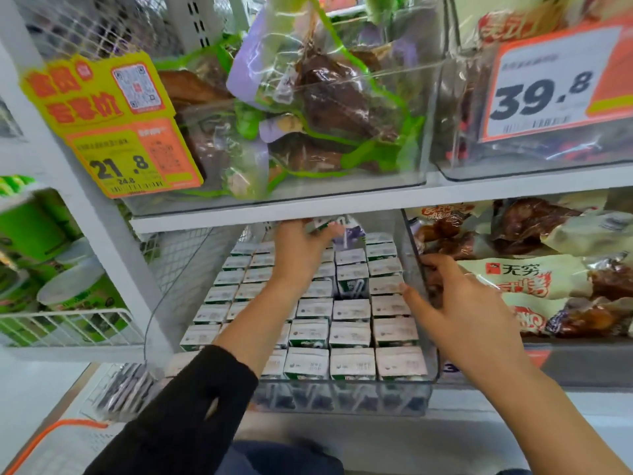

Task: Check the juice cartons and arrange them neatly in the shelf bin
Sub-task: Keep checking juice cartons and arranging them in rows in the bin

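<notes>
Head view: left hand [301, 250] curled round one juice carton [329, 225], raised at the back of the shelf bin [432, 371].
Right hand [455, 299] relaxed, fingers on the bin's right wall, gripping nothing. Risk, judged: lifted carton clipping the shelf edge [267, 209] above, or toppling packed cartons [349, 334] on re-seating into the gap.

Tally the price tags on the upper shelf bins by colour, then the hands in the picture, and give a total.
Yellow and orange price tag, marked 21.8: 1
Orange and white price tag, marked 39.8: 1
Hands: 2, the left hand gripping a juice carton, the right hand at the bin wall
Total: 4
</notes>
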